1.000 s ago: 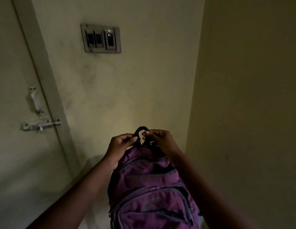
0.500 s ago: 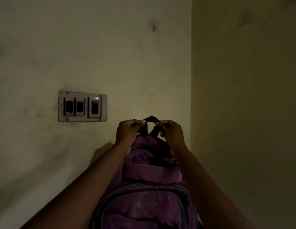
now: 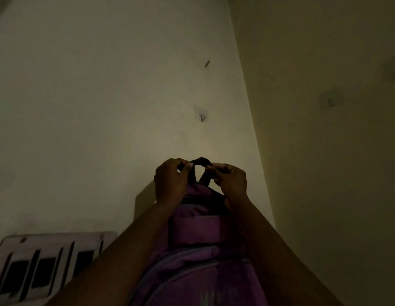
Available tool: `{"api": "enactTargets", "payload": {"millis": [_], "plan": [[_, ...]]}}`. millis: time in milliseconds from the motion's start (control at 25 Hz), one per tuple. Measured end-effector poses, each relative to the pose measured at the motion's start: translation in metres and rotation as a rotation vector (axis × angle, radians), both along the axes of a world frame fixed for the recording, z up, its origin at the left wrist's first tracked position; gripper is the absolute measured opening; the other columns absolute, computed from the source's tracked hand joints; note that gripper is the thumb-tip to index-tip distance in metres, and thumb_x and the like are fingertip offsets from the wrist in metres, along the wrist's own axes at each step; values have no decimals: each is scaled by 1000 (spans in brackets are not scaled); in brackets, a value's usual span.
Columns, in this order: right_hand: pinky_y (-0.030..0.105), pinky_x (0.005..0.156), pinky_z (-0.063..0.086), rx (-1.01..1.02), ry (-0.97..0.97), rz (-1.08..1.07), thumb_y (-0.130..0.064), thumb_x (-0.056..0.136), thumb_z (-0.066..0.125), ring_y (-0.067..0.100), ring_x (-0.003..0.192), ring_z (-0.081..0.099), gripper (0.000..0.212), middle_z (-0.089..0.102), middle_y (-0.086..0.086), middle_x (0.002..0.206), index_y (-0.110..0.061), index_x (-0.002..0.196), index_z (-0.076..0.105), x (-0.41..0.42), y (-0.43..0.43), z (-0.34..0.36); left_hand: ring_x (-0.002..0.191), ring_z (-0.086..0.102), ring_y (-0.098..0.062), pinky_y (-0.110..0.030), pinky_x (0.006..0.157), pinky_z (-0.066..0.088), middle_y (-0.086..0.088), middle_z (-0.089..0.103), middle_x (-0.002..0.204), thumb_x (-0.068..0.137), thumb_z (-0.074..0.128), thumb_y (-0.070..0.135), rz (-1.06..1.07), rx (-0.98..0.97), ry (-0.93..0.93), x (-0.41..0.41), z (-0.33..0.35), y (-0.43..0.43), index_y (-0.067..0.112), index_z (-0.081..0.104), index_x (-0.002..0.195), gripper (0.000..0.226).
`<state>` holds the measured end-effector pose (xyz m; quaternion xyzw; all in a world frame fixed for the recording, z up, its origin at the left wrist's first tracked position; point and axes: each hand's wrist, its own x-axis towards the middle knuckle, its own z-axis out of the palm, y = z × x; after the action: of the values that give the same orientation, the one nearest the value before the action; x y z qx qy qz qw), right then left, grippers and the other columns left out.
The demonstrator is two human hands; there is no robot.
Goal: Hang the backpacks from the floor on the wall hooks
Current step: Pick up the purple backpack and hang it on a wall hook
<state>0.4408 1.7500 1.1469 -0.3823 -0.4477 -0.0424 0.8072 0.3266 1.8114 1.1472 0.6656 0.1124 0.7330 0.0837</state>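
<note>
Both arms are raised in front of the wearer. The left hand (image 3: 170, 182) and right hand (image 3: 229, 182) each pinch one side of the dark top loop (image 3: 199, 161) of a purple backpack (image 3: 196, 257), fingers closed on the strap, with the bag hanging between the forearms. The loop sits below an adhesive wall hook (image 3: 202, 113), apart from it. A second hook (image 3: 330, 100) is on the adjoining right wall. A switch plate (image 3: 44, 268) is at lower left. The room is dim.
</note>
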Motion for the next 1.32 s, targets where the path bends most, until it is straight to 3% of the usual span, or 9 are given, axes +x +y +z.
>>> {"api": "enactTargets", "payload": {"millis": [240, 400, 560, 640, 840, 880, 1000, 1200, 1320], "plan": [[26, 81, 49, 124, -165, -7, -11, 79, 71, 4, 73, 57, 11, 67, -2, 84, -16, 89, 71, 28, 37, 69, 96, 60, -24, -24, 74, 37, -15, 68, 108, 91, 54, 19, 129, 104, -38, 27, 69, 24, 3, 68, 102, 24], [31, 81, 55, 189, -133, 95, -10, 80, 70, 16, 86, 64, 9, 68, 2, 87, -13, 89, 71, 44, 55, 101, 102, 59, -30, -29, 80, 39, -18, 64, 112, 93, 49, 15, 227, 193, 22, 41, 108, 32, 2, 66, 107, 25], [5, 62, 49, 306, -141, -14, -13, 82, 68, 14, 88, 63, 18, 68, 3, 93, -8, 99, 71, 60, 58, 133, 101, 61, -28, -30, 79, 41, -16, 67, 108, 92, 52, 19, 286, 284, 27, 55, 144, 29, 4, 70, 102, 25], [5, 56, 43, 335, -143, -53, -15, 83, 68, 12, 86, 61, 20, 70, 6, 97, -6, 101, 70, 64, 60, 150, 101, 62, -28, -34, 84, 45, -17, 68, 108, 92, 52, 19, 307, 321, 12, 60, 160, 30, 3, 70, 102, 26], [32, 87, 54, 348, -133, -116, -20, 78, 73, 20, 90, 68, 21, 74, 10, 100, -9, 97, 73, 68, 70, 188, 103, 62, -31, -36, 86, 48, -19, 69, 109, 91, 54, 19, 340, 278, -3, 67, 199, 36, 3, 70, 102, 26], [32, 88, 54, 336, -133, -126, -21, 78, 73, 19, 90, 68, 21, 74, 9, 100, -10, 96, 73, 70, 70, 193, 101, 63, -32, -35, 83, 49, -20, 69, 108, 90, 55, 20, 342, 255, 0, 69, 206, 37, 2, 70, 102, 26], [28, 83, 52, 261, -137, -220, -26, 77, 72, 19, 90, 67, 21, 73, 7, 99, -15, 95, 72, 71, 68, 200, 99, 64, -33, -35, 79, 51, -21, 69, 107, 84, 64, 22, 378, 171, 12, 72, 218, 42, 0, 69, 101, 29], [16, 55, 40, 155, -236, -308, -20, 78, 69, 10, 74, 56, 18, 74, 7, 98, -11, 93, 73, 69, 61, 185, 92, 65, -31, -30, 70, 50, -19, 69, 100, 79, 64, 12, 379, 154, -5, 75, 205, 45, -1, 69, 90, 17], [19, 67, 43, 146, -273, -320, -21, 80, 69, 11, 77, 59, 19, 74, 9, 98, -9, 94, 74, 70, 60, 165, 88, 67, -28, -27, 68, 47, -17, 72, 94, 76, 70, 16, 333, 188, 25, 77, 182, 42, 2, 73, 86, 17]]}}
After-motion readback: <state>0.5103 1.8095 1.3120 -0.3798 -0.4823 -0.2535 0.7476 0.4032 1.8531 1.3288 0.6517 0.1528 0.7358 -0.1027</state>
